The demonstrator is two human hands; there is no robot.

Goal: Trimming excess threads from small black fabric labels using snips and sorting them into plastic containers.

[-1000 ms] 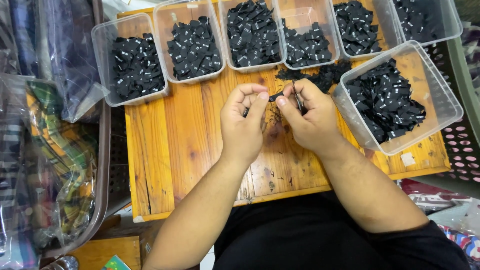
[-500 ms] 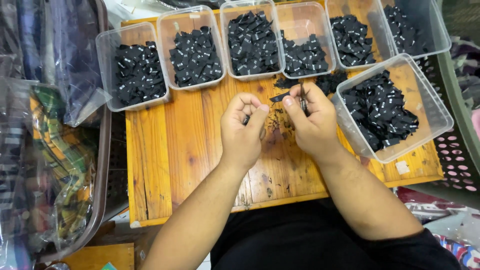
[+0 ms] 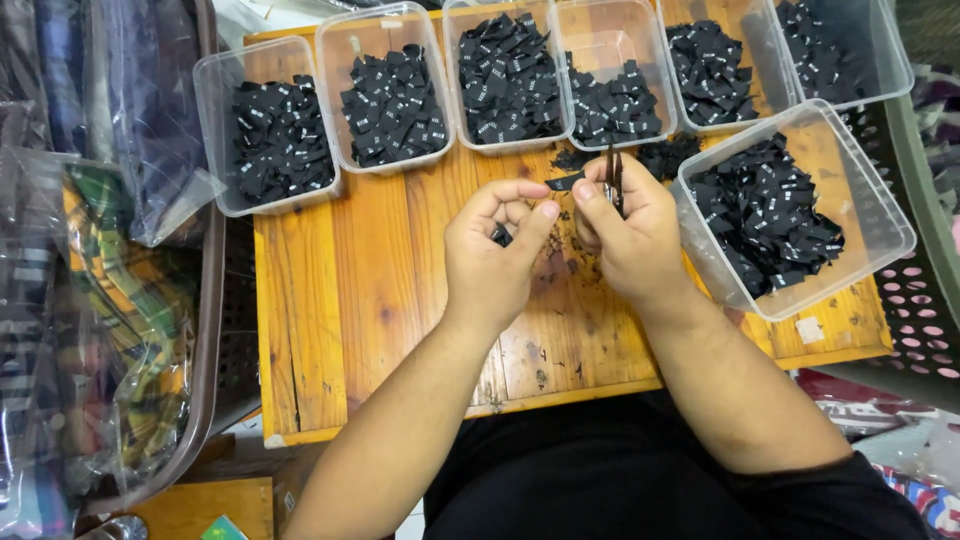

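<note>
Over the middle of a wooden board (image 3: 380,290), my left hand (image 3: 495,255) pinches one end of a small black fabric label (image 3: 563,182) between thumb and forefinger, with more black material tucked in its palm. My right hand (image 3: 630,235) grips small dark snips (image 3: 612,178), blades pointing away from me, right beside the label. A small heap of loose black labels (image 3: 668,155) lies on the board just beyond my right hand.
Several clear plastic tubs of black labels line the board's far edge (image 3: 280,140) (image 3: 510,75); a larger tub (image 3: 770,215) sits tilted at the right. Plastic-wrapped plaid garments (image 3: 110,300) fill a brown basket on the left. A pink perforated basket (image 3: 925,300) stands right.
Both hands have stayed together over the board. The label and snips have shifted slightly between the fingers; the camera view moved a little.
</note>
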